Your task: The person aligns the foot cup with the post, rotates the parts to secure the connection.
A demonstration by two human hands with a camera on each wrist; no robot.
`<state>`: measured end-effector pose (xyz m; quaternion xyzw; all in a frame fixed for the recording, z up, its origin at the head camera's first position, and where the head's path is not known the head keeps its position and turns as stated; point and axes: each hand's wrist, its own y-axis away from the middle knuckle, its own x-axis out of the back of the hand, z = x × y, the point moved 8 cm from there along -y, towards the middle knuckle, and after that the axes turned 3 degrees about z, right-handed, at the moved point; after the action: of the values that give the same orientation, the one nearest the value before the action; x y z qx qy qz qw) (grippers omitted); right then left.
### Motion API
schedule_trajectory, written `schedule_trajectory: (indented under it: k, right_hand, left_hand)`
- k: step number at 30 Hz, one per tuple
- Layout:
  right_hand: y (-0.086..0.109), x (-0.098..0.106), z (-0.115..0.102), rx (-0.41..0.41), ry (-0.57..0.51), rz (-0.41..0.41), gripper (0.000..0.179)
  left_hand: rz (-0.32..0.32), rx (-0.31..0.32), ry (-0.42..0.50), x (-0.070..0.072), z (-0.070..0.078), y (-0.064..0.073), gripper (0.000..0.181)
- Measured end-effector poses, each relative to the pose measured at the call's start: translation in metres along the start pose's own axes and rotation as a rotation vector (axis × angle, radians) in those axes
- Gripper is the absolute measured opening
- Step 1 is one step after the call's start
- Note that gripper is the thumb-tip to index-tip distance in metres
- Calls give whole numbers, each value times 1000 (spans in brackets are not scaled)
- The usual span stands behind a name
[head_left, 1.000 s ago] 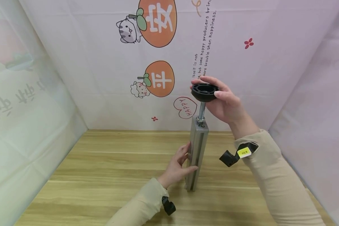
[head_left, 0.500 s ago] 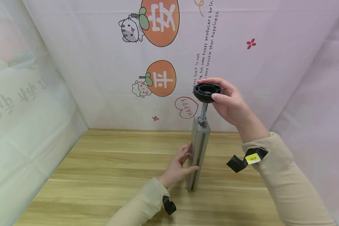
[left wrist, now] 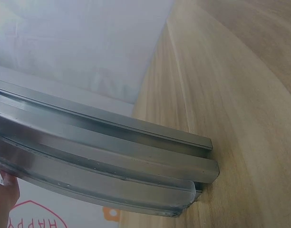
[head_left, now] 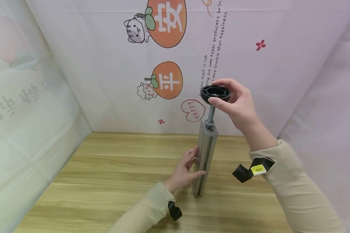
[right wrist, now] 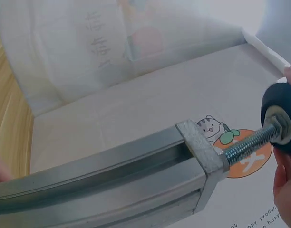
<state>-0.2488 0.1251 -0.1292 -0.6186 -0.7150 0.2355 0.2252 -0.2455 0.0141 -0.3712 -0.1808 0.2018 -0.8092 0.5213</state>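
The thumb of the right hand point(head_left: 244, 108) shifts from the right side of the black foot point(head_left: 212, 92) to its near edge, pinching the rim. The left hand point(head_left: 180, 174) grasps the slotted metal profile point(head_left: 204, 158), which stands on end on the wooden table point(head_left: 105, 181); a threaded rod point(right wrist: 250, 145) joins foot and profile. The profile is probably stiff, fairly heavy and slippery: best steadied by its sides, the foot by its rim.
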Motion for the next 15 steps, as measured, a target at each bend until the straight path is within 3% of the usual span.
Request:
schedule_trajectory:
  k: [6, 15]
  right_hand:
    - [3, 1, -4, 48, 217, 98, 37]
    - [8, -2, -13, 235, 323, 249, 42]
  left_hand:
    - [10, 24, 4, -1, 0, 0, 83]
    - [14, 6, 4, -2, 2, -1, 84]
